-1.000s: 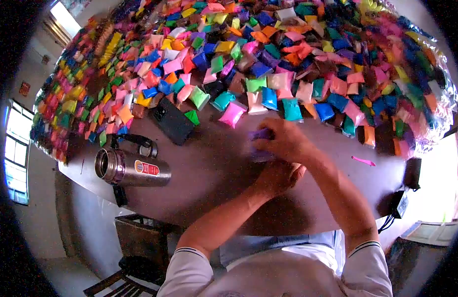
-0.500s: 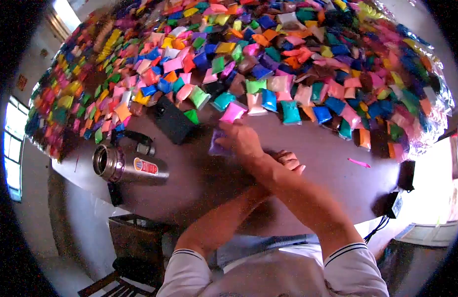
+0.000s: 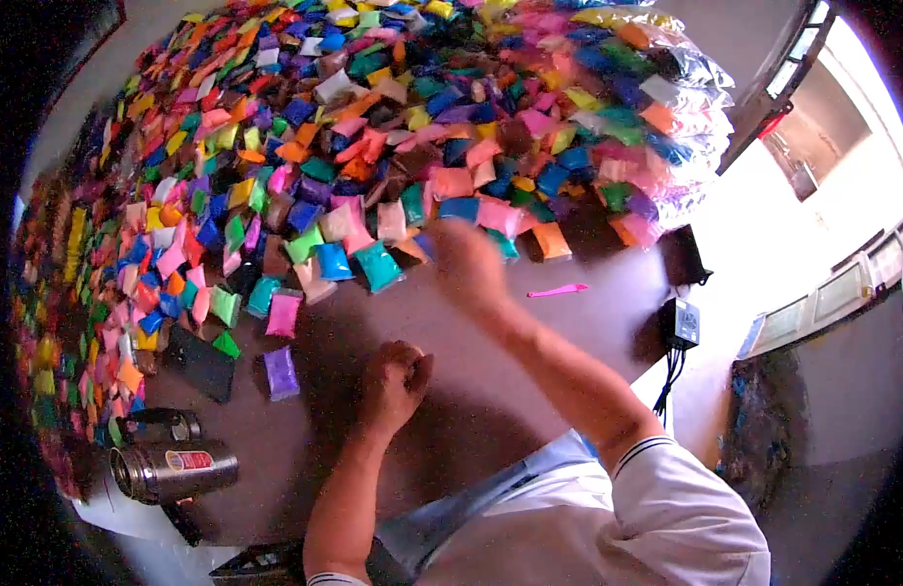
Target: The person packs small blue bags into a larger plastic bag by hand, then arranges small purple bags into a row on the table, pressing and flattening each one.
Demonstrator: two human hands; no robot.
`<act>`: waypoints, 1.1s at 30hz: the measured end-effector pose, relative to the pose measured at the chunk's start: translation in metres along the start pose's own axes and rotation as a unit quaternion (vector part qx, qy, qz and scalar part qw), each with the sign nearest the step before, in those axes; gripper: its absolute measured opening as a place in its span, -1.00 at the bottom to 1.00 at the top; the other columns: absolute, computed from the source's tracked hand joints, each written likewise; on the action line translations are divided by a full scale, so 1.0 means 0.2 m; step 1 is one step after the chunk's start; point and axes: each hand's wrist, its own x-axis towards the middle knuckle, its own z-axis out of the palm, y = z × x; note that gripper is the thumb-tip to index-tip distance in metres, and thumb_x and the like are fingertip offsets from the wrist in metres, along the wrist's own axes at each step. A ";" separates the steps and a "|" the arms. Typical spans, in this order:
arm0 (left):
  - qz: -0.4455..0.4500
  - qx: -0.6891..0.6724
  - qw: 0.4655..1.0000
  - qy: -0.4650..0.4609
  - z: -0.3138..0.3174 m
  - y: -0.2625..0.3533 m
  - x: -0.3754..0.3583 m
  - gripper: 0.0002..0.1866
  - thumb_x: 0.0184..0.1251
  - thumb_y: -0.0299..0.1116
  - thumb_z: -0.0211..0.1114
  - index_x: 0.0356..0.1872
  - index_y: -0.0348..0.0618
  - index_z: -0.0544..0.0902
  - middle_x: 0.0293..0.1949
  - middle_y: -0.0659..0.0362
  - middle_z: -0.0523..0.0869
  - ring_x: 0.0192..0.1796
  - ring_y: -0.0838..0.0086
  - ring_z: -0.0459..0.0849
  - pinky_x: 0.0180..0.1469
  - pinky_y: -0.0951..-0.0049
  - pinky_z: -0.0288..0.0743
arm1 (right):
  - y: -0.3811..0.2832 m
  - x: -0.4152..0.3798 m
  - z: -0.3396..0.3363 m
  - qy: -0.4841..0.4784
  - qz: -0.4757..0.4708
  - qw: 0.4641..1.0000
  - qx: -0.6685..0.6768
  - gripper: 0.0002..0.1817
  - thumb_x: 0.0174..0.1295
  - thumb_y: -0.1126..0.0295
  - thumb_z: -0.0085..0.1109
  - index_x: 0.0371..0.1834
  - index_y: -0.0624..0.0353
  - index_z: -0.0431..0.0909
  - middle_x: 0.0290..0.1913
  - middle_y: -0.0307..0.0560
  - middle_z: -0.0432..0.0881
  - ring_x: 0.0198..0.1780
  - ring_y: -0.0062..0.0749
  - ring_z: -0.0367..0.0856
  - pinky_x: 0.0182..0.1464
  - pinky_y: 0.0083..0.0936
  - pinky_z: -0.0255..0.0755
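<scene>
My left hand (image 3: 398,379) is over the table (image 3: 451,391) with its fingers curled; what they hold, if anything, is hidden. Blurred by motion, my right hand (image 3: 466,262) is at the front edge of the pile of small coloured packets, close to a blue packet (image 3: 459,208) and an orange packet (image 3: 551,241). Its fingertips cannot be made out. A purple packet (image 3: 281,373) lies by itself on the table, left of my left hand. Just above it is a pink packet (image 3: 283,315), below the pile's edge.
A steel flask (image 3: 183,471) lies at the lower left, near a black box (image 3: 201,363). To the right are a pink plastic tool (image 3: 559,291) and a black device with cables (image 3: 682,323). Packets cover the far side of the table.
The view has turned right. My right hand has left the purple packet and moved right to the pile's edge. My arms, crossed before, are now apart, with my left hand on the left.
</scene>
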 end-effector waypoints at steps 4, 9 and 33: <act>0.003 -0.032 0.999 0.011 -0.08 0.10 0.06 -0.85 0.23 -0.42 0.30 -0.46 -0.28 0.57 -0.41 0.04 0.62 -0.30 0.11 0.58 -0.23 0.21 0.47 | 0.62 0.07 -0.36 0.117 0.120 0.978 -0.127 -0.90 0.20 0.36 0.10 -0.32 0.11 0.55 -0.40 0.09 0.61 -0.31 0.11 0.59 -0.30 -0.14 0.44; 0.008 -0.010 1.000 0.010 -0.13 0.19 0.10 -0.83 0.26 -0.41 0.28 -0.47 -0.29 0.56 -0.43 0.02 0.61 -0.33 0.12 0.57 -0.25 0.22 0.45 | 0.91 0.11 -0.58 -0.015 0.161 0.971 -0.177 -0.62 0.16 0.35 0.09 0.09 -0.04 0.56 -0.06 0.16 0.64 -0.01 0.15 0.58 -0.03 -0.09 0.47; -0.206 -0.133 0.965 -0.095 -0.24 0.20 0.08 -0.53 0.36 0.05 0.16 -0.27 -0.26 0.65 -0.33 -0.01 0.67 -0.26 0.23 0.66 -0.18 0.27 0.49 | 0.17 -0.24 -0.22 -0.267 0.357 0.742 0.500 -0.72 0.27 0.35 0.09 -0.06 0.30 0.53 -0.27 -0.19 0.59 -0.27 -0.48 0.52 -0.25 -0.53 0.41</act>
